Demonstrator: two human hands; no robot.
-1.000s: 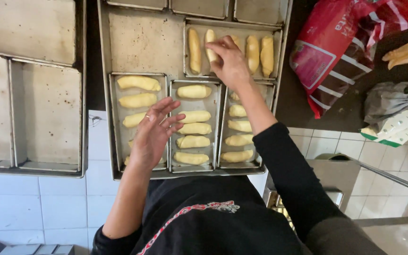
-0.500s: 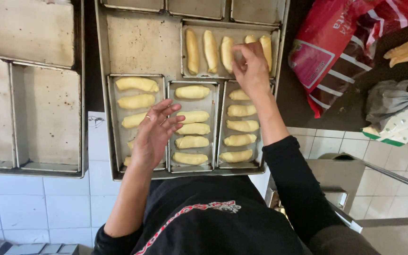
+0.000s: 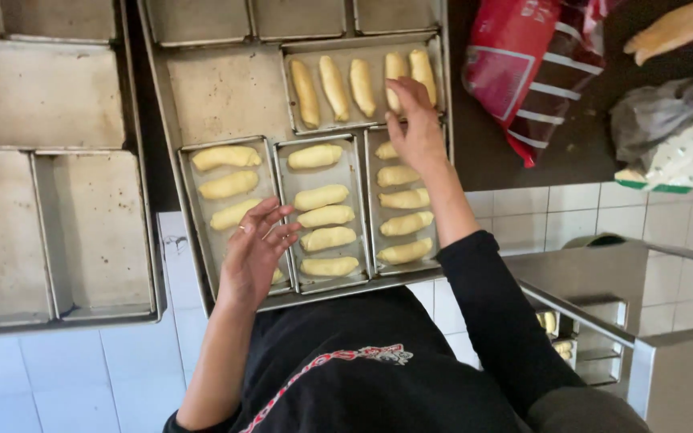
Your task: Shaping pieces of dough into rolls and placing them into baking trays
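Note:
A large metal baking tray [image 3: 226,96] holds small loaf pans filled with pale dough rolls. My right hand [image 3: 415,128] reaches to the far pan [image 3: 362,50], fingertips touching a dough roll [image 3: 395,76] near its right end; whether it grips the roll I cannot tell. My left hand [image 3: 257,252] hovers with fingers spread over the near left pan [image 3: 230,200], partly covering its lowest roll. The middle pan [image 3: 322,208] and right pan [image 3: 401,200] each hold several rolls.
Empty metal pans [image 3: 50,224] fill a second tray at the left. A red and white bag [image 3: 531,64], a grey cloth [image 3: 659,112] and a bread loaf [image 3: 675,28] lie on the dark counter at the right. A steel rack [image 3: 595,321] stands lower right.
My right hand has shifted right along the far pan, from its middle rolls to its right end. My left hand has stayed over the near left pan.

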